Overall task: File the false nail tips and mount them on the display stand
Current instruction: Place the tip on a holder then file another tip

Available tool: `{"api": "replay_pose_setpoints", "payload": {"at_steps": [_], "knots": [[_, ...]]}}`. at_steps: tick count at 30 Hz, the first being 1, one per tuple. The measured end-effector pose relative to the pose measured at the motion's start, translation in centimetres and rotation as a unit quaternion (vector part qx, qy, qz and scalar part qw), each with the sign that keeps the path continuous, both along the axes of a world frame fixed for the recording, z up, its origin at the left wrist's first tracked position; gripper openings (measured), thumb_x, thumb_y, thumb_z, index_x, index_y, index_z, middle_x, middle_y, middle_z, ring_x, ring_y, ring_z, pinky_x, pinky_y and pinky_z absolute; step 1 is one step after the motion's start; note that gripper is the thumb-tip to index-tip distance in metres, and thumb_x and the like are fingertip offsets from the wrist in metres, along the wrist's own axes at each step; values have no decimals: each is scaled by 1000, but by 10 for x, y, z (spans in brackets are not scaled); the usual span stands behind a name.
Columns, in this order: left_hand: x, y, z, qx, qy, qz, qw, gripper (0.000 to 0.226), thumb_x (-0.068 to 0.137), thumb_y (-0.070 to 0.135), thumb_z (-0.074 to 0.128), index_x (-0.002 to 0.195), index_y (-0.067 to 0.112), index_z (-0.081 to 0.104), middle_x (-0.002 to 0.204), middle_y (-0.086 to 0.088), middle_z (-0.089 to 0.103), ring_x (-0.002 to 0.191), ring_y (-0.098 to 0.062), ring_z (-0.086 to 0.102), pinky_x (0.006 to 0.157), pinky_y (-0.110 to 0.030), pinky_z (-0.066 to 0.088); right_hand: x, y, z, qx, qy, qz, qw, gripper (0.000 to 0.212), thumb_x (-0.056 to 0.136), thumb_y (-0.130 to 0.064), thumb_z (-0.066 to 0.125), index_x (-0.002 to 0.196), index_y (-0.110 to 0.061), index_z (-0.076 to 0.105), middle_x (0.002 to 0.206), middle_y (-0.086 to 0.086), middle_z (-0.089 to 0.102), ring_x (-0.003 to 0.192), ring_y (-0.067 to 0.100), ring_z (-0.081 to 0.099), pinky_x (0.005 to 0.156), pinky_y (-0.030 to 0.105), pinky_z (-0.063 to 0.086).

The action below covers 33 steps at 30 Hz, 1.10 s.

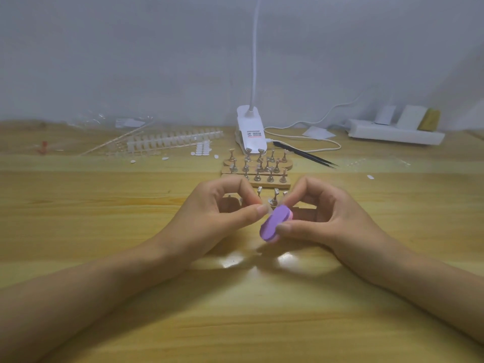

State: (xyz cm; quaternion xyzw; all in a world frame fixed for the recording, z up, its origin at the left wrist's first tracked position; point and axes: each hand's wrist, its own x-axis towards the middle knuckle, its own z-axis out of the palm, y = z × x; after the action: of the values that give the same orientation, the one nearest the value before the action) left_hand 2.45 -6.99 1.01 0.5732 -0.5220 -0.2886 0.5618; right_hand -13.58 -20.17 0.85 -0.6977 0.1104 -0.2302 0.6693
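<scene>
My right hand (pixel 330 218) pinches a small purple oval file block (pixel 273 223) between thumb and fingers, low over the table's middle. My left hand (pixel 222 213) pinches a clear false nail tip (pixel 265 207) against the block's upper edge; the tip is tiny and mostly hidden by my fingertips. Just behind my hands stand wooden display stands (pixel 258 167) in several rows with small metal holder pegs on them. Another stand (pixel 275 199) shows partly between my hands. Strips of clear nail tips (pixel 172 139) lie at the back left.
A white clip lamp (pixel 251 131) with its cable stands behind the stands, black tweezers (pixel 305 154) to its right. A white power strip (pixel 395 132) sits back right. Small white adhesive tabs (pixel 201 148) and clear plastic bags (pixel 110 121) lie back left on the wooden table (pixel 235 323).
</scene>
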Motion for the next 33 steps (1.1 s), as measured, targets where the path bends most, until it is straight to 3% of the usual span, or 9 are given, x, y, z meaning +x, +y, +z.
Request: {"api": "replay_pose_setpoints", "payload": {"at_steps": [4, 7, 11, 14, 22, 25, 28, 31, 33], "knots": [[1, 0, -1, 1, -2, 5, 1000, 18, 82, 27, 75, 71, 22, 62, 72, -4, 56, 69, -19, 46, 62, -28, 32, 0, -2, 1, 33, -36, -57, 997, 22, 67, -14, 83, 79, -17, 65, 93, 13, 74, 83, 29, 75, 73, 30, 59], [0, 0, -1, -6, -2, 1, 1000, 20, 83, 25, 76, 70, 23, 62, 72, 0, 61, 66, -17, 49, 59, -18, 35, 0, 0, 0, 1, -9, -8, 1000, 28, 70, -9, 84, 84, -12, 60, 96, 10, 73, 83, 30, 75, 73, 32, 59], [1, -1, -2, -7, -13, 0, 1000, 20, 85, 25, 74, 72, 22, 60, 70, 12, 59, 66, -16, 44, 55, -16, 34, 0, -1, 0, 25, -46, -66, 996, 34, 64, -10, 90, 81, -15, 60, 93, 9, 73, 81, 28, 75, 75, 34, 59], [1, -1, -2, -10, -14, -3, 1000, 19, 84, 27, 74, 72, 23, 60, 71, 6, 60, 67, -19, 46, 55, -16, 33, 0, 1, 1, -20, -19, -19, 999, 32, 71, -10, 86, 84, -14, 57, 94, 5, 71, 82, 29, 75, 75, 35, 60], [1, -2, -3, -11, -12, 4, 1000, 17, 86, 19, 71, 73, 20, 60, 71, 3, 58, 61, -14, 43, 52, -13, 31, 0, 0, 0, 1, -19, -22, 1000, 30, 71, -9, 85, 85, -10, 59, 95, 7, 72, 82, 29, 75, 73, 31, 60], [0, -2, -4, -15, -16, 1, 1000, 16, 86, 17, 70, 76, 15, 59, 72, 10, 61, 68, -25, 49, 62, -22, 37, 0, -3, 1, 44, -34, -52, 997, 30, 63, -13, 87, 81, -14, 63, 96, 9, 71, 83, 28, 75, 74, 29, 59], [-1, -3, -3, -25, -7, 9, 1000, 16, 85, 18, 70, 74, 17, 59, 76, -4, 61, 71, -40, 53, 72, -33, 36, 1, 0, 0, -4, -12, -12, 1000, 33, 66, -13, 86, 85, -10, 60, 97, 6, 72, 82, 29, 75, 72, 29, 58], [-1, -3, -3, -23, -13, 12, 1000, 17, 86, 16, 71, 73, 17, 59, 75, 0, 59, 70, -32, 49, 69, -29, 34, 0, -3, 1, 40, -42, -60, 997, 28, 64, -16, 85, 81, -16, 63, 94, 5, 73, 82, 26, 75, 71, 27, 59], [-1, -3, -3, -24, -15, 11, 1000, 16, 87, 16, 70, 75, 15, 59, 76, -5, 61, 71, -39, 52, 70, -31, 35, 0, -1, 1, 0, -8, -19, 1000, 34, 68, -9, 86, 87, -8, 58, 97, 7, 73, 83, 31, 75, 71, 31, 60]]}}
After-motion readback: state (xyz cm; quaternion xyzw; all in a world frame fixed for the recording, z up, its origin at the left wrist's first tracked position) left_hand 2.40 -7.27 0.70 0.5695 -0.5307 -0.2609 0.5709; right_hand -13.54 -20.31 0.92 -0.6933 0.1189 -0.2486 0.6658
